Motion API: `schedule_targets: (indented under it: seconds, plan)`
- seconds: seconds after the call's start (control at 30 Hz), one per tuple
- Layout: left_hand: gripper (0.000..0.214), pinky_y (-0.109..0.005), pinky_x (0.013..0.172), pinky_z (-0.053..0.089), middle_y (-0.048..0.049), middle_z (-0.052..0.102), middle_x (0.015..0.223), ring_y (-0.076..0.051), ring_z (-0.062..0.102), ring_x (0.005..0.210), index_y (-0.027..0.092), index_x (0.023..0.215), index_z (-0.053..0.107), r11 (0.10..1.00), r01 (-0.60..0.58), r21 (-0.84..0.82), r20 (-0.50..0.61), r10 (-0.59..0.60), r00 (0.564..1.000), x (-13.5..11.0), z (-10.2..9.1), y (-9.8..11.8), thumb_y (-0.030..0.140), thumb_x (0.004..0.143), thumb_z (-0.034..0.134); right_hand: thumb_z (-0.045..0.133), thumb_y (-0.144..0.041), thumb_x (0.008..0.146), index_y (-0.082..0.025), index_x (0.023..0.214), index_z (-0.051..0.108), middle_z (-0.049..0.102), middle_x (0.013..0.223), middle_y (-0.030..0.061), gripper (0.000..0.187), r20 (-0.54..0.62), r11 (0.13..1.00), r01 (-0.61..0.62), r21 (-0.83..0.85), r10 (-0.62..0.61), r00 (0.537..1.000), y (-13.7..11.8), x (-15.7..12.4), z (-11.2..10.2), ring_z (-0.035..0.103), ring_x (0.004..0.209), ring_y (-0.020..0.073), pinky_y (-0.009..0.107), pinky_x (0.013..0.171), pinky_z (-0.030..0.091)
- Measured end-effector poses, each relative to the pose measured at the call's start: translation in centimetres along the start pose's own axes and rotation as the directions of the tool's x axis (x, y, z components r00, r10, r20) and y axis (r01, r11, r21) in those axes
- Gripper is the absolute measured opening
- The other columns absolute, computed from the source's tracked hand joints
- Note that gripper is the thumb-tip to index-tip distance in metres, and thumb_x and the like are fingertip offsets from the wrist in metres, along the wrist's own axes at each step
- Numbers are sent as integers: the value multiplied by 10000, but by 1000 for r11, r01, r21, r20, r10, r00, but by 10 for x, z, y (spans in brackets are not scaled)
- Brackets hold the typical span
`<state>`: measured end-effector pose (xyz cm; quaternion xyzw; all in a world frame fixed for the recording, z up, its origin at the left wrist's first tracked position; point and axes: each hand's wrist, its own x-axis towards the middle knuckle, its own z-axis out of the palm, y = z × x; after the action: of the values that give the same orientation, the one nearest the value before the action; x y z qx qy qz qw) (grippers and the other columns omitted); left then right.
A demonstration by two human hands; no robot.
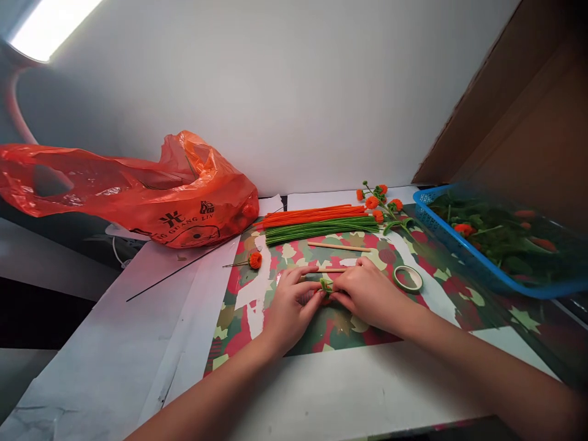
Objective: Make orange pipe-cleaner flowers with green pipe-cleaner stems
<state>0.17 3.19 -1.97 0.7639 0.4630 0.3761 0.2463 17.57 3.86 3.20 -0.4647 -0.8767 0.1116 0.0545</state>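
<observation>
Over the camouflage-patterned mat, my left hand (296,303) and my right hand (365,291) meet with fingertips pinched together. Between them is a small green pipe-cleaner piece (326,285), with a bit of orange-red just below it. Fingers cover most of this piece, so its full shape is hidden. Just beyond the fingertips lies a thin wooden stick (333,270), partly behind my hands. A second wooden stick (339,247) rests farther back. To the left of my left hand lies an orange pipe-cleaner flower (255,260) with a thin wire stem.
Orange pipe cleaners (312,215) and green pipe cleaners (321,228) lie bundled behind. Finished orange flowers (372,203) sit back right, near a blue basket (478,260) of leaves and flowers. A tape roll (408,278) is right; a red plastic bag (197,202) stands left beside a dark rod (174,272).
</observation>
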Motion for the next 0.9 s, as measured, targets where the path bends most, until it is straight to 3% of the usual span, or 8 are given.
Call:
schedule_targets:
  seconds: [0.17, 0.33, 0.47, 0.77, 0.9]
  plan:
    - [162, -412, 870, 473, -42, 668, 1075, -221, 568, 1012, 224, 752, 684, 999, -28, -16, -8, 27, 1000, 0, 1, -1, 131, 829, 577, 583, -188, 852, -189, 590, 588, 659, 608, 18, 262, 0, 997, -12, 74, 12, 1000, 7, 1, 0, 524, 555, 152, 350, 711, 289]
    - [165, -377, 818, 482, -50, 673, 1013, -208, 589, 963, 213, 729, 656, 999, -44, -5, -55, 43, 998, -1, 2, 1, 114, 825, 565, 642, -211, 812, -240, 798, 644, 692, 770, -10, 32, -114, 976, -33, 216, 58, 992, 21, -6, -2, 596, 753, 190, 369, 827, 306]
    - [147, -353, 796, 498, -43, 678, 953, -203, 606, 937, 213, 747, 659, 999, -39, -17, -43, 38, 998, 0, 2, 1, 129, 825, 568, 597, -229, 855, -251, 808, 665, 700, 790, -4, 86, -166, 960, 13, 279, 35, 986, 19, -8, 5, 590, 798, 190, 376, 856, 300]
    - [132, -310, 742, 520, -51, 686, 897, -195, 634, 890, 200, 786, 676, 998, -16, -65, -30, 14, 999, -1, 2, 1, 126, 825, 574, 532, -151, 884, -214, 785, 650, 698, 824, 19, 166, -185, 980, -7, 201, 45, 982, 9, -4, 16, 581, 815, 185, 364, 820, 272]
    - [142, -296, 698, 517, -43, 686, 852, -179, 642, 820, 195, 765, 662, 997, -58, -42, -63, 55, 996, -1, 1, 1, 108, 825, 568, 549, -164, 872, -211, 799, 647, 696, 840, 28, 131, -284, 986, 24, 164, 24, 959, 10, -6, 19, 588, 839, 196, 370, 836, 296]
